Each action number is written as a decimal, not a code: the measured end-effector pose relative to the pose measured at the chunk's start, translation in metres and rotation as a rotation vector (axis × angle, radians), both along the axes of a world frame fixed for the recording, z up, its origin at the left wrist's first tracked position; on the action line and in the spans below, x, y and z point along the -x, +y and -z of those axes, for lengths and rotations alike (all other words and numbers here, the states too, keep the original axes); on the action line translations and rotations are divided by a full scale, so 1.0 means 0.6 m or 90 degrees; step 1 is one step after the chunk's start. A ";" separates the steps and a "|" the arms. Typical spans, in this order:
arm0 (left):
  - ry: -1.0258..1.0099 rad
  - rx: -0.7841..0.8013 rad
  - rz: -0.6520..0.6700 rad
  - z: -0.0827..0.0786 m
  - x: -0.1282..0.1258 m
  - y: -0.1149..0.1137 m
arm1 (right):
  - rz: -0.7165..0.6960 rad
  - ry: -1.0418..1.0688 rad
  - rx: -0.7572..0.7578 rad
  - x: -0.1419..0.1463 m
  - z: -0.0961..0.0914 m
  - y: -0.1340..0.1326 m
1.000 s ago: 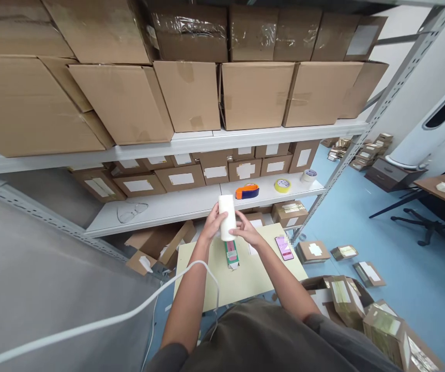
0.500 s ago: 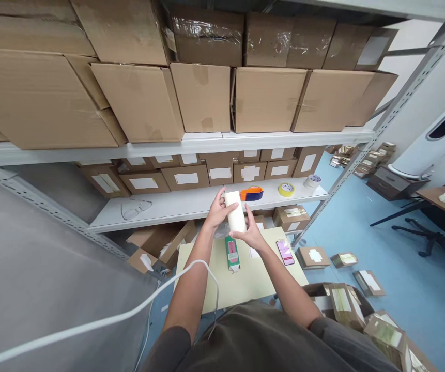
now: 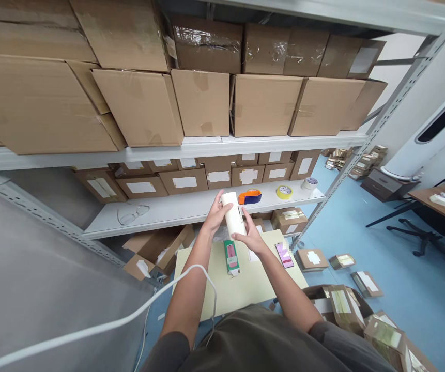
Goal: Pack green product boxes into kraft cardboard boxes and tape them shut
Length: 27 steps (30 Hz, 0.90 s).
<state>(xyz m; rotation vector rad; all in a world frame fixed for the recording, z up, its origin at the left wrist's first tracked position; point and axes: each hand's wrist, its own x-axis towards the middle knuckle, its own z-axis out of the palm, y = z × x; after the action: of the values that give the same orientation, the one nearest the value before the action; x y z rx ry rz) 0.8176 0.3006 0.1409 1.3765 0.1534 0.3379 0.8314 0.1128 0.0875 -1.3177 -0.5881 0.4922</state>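
Note:
A white cylinder [image 3: 232,213], perhaps a tube or canister, is held up between my hands, its top leaning left. My left hand [image 3: 216,213] wraps its left side near the top. My right hand [image 3: 248,238] grips its lower right side. Below them, a green and pink box [image 3: 231,257] lies on a pale yellow board [image 3: 257,284], and the cylinder is not touching it. To the right on the board lies a smartphone [image 3: 284,255] with a pink screen, nearer my right hand.
Behind the board stands a metal shelf [image 3: 168,217] holding an orange-and-blue tape dispenser [image 3: 250,197], tape rolls [image 3: 284,192], and glasses [image 3: 132,215]. Cardboard boxes [image 3: 264,106] fill the shelving. A white cable [image 3: 90,330] crosses the lower left. Small parcels [image 3: 313,260] lie on the blue floor.
The cylinder has tilted from nearly upright, its top now leaning left. My hands still hold it. The view has shifted slightly.

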 end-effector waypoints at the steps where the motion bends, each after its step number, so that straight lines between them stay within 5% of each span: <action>1: -0.010 -0.007 -0.001 -0.002 -0.001 0.001 | 0.027 -0.012 0.006 0.000 -0.001 0.000; 27: 0.005 -0.057 -0.030 -0.036 -0.018 -0.026 | 0.004 0.078 -0.088 -0.012 0.003 -0.019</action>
<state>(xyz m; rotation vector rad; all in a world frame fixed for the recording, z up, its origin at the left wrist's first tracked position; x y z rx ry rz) 0.8282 0.2850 0.1627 1.4642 0.1792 0.3818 0.8386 0.1012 0.0856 -1.1493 -0.5078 0.5148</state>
